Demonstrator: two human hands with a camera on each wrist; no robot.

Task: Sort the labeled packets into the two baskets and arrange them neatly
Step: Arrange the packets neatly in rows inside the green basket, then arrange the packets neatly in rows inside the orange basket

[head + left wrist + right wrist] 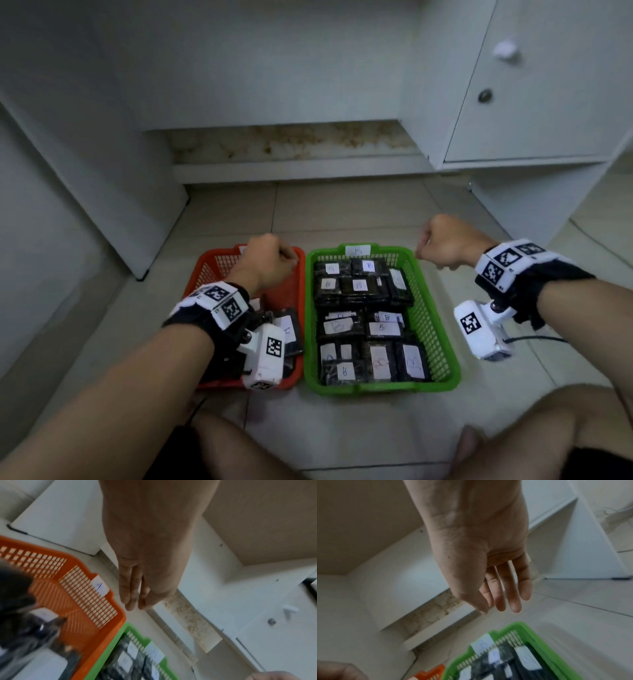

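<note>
Two baskets stand side by side on the tiled floor. The green basket (376, 389) (530, 632) on the right is full of dark packets (359, 287) (505, 658) with white "B" labels, laid in rows. On the left, the orange basket (301, 298) (109, 612) holds a few dark packets (289, 329) at its near end; my wrist hides most of them. My left hand (270, 260) (137, 599) hovers above the orange basket's far end, fingers straight and empty. My right hand (448, 243) (503, 601) hangs over the floor beyond the green basket's far right corner, fingers relaxed, holding nothing.
A white cabinet with a round door knob (484, 96) stands at the back right, and a white panel (102, 205) rises on the left. A stained base strip (291, 144) runs behind the baskets. My knees (548, 428) are at the bottom edge. A cable (534, 339) trails right.
</note>
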